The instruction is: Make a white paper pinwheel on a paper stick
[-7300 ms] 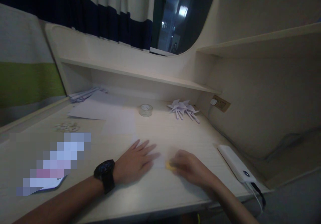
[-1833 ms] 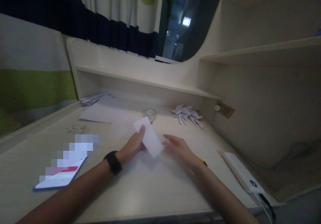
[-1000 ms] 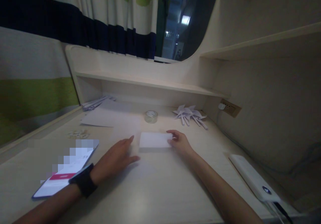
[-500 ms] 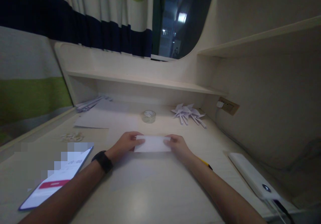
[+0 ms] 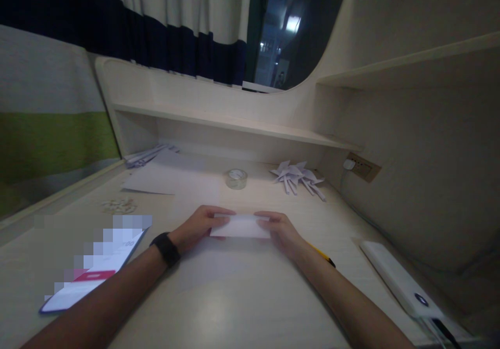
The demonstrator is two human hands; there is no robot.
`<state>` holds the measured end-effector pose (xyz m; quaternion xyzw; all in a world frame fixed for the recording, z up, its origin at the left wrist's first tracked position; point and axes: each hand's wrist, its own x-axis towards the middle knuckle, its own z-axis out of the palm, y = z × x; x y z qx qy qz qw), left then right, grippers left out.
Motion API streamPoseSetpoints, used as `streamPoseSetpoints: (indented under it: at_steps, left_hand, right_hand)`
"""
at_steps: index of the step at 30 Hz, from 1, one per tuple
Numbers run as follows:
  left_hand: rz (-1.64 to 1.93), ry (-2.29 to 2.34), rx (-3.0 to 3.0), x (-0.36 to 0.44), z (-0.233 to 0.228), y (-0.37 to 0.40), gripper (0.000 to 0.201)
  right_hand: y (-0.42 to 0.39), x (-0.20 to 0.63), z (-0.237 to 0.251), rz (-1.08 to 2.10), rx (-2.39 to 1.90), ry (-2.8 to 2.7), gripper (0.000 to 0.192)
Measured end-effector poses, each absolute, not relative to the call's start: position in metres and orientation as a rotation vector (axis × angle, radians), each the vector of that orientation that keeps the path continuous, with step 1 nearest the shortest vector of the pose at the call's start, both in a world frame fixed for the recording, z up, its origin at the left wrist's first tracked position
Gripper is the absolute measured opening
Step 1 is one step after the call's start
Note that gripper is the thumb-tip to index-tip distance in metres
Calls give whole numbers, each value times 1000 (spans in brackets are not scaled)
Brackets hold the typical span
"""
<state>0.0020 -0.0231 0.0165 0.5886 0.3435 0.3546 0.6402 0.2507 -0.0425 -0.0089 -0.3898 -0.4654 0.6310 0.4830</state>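
**Two hands on one slip of paper**

Both of my hands are on the folded white paper [image 5: 240, 226] at the middle of the desk [image 5: 242, 297]. I read this as a folding step: the strip lies flat and long from side to side, and I am pinching its two short ends. My left hand [image 5: 195, 226] has thumb and fingers curled over the left end, gripping it; my right hand [image 5: 279, 229] does the same at the right end. Whether the paper is lifted a touch or pressed onto the wood I cannot tell in this dim light.

As I judge it, the next move calls for keeping the edges lined up and pressing evenly, since thin paper slides and skews easily under uneven fingers.

Both forearms come in from the near edge and meet in a V at the paper, wrists low, knuckles up. A black watch [image 5: 166, 248] sits on my left wrist.

A yellow pencil [image 5: 322, 255] lies just behind my right wrist. A phone [image 5: 94, 276] glows at my left, and a white power bank [image 5: 398, 281] lies well off to the right. Farther back stand a roll of clear tape [image 5: 236, 178], a heap of folded paper shapes [image 5: 299, 177] and loose sheets [image 5: 156, 179].
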Motion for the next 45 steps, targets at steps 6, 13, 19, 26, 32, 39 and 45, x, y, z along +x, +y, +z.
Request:
streamPoseSetpoints:
  at_steps: [6, 13, 19, 26, 32, 39, 45]
  left_hand:
    - [830, 758, 1427, 2, 15, -21, 39]
    - [856, 854, 1473, 8, 22, -29, 41]
    - [927, 908, 1360, 7, 15, -23, 53]
    - [927, 865, 1302, 6, 20, -26, 55]
    - [927, 787, 1356, 6, 23, -23, 54]
    - [900, 984, 1668, 16, 20, -26, 34]
    - [975, 1035, 1655, 20, 27, -33, 31]
  right_hand:
    - [-42, 250, -11, 1556, -985, -1114, 35]
    - [-48, 247, 0, 1504, -940, -1156, 61]
    - [-52, 244, 10, 1415, -842, -1339, 96]
    - [-49, 240, 0, 1299, -1079, -1328, 34]
    - [-46, 244, 2, 1255, -1075, -1250, 37]
    - [-45, 244, -3, 1245, -1116, -1168, 39]
    - [-45, 243, -5, 1316, -1039, -1148, 42]
